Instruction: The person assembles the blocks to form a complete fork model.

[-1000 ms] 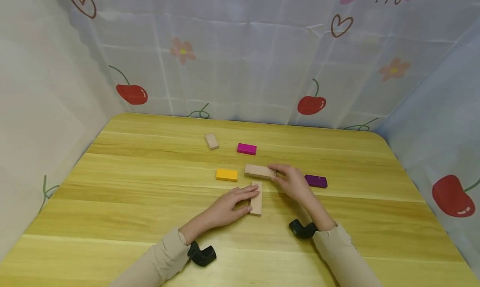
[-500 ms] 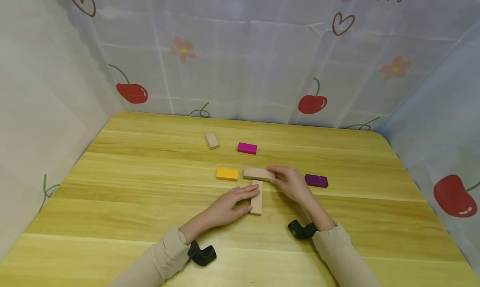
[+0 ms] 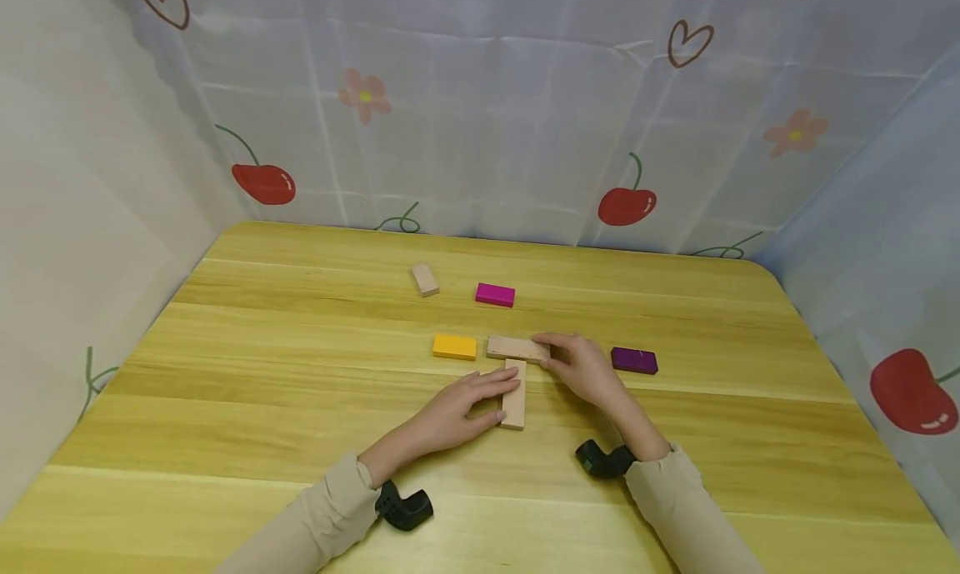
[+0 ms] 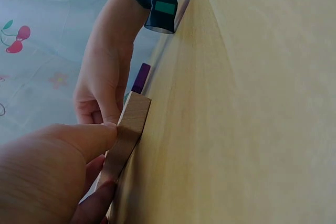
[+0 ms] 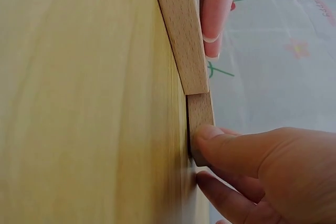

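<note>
In the head view, two plain wooden blocks meet in a T shape. My left hand [image 3: 459, 407] holds the lengthwise wooden block [image 3: 514, 411], fingers across its top and thumb at its left edge. The crosswise wooden block [image 3: 510, 346] lies at its far end; my right hand [image 3: 585, 370] pinches its right end between thumb and fingers. The right wrist view shows the crosswise block's end [image 5: 200, 109] close against the lengthwise block [image 5: 181, 30]; whether they touch fully is hard to tell. In the left wrist view, fingers hide part of the lengthwise block [image 4: 134, 116].
A yellow block [image 3: 454, 346] lies left of the crosswise block, a purple block [image 3: 634, 360] right of my right hand. Farther back are a magenta block [image 3: 495, 294] and a small plain block [image 3: 425, 280]. A printed curtain [image 3: 480, 124] hangs behind the table [image 3: 225, 349].
My right hand has shifted the crosswise block slightly left and nearer, to the end of the lengthwise one. Over the last half second it barely moves. My left hand has stayed in place.
</note>
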Demonstrator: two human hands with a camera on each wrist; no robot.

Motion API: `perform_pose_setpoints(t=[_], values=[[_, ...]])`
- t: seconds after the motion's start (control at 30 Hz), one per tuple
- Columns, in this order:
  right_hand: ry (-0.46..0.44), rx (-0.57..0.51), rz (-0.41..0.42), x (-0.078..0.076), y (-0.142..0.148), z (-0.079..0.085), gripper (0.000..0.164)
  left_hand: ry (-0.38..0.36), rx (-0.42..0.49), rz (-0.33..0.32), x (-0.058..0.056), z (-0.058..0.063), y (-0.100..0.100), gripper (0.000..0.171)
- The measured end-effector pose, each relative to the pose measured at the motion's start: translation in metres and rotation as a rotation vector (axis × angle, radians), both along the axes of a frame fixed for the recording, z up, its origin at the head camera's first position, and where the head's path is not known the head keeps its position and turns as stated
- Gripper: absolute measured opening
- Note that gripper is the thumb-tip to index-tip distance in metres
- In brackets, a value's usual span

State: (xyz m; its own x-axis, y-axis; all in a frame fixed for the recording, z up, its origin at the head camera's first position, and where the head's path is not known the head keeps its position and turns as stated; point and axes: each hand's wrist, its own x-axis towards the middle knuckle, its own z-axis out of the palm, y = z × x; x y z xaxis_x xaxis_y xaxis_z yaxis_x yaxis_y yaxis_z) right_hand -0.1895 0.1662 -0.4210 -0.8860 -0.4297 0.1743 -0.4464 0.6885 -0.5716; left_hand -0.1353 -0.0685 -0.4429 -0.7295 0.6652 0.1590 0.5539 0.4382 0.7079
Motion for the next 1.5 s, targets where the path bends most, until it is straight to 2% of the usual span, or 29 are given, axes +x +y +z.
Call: perform_pose_setpoints(t=[0.93,1.5], values=[[-0.049,0.0,0.01,0.0024,0.0006,0.0014,0.034,-0.002,0.006,0.005,0.0009,0.0007,0.0004,0.047],[-0.041,0.006,0.017,0.0027,0.0012,0.0016,0.034,-0.01,0.007,0.014,0.0019,0.0027,0.0011,0.046]])
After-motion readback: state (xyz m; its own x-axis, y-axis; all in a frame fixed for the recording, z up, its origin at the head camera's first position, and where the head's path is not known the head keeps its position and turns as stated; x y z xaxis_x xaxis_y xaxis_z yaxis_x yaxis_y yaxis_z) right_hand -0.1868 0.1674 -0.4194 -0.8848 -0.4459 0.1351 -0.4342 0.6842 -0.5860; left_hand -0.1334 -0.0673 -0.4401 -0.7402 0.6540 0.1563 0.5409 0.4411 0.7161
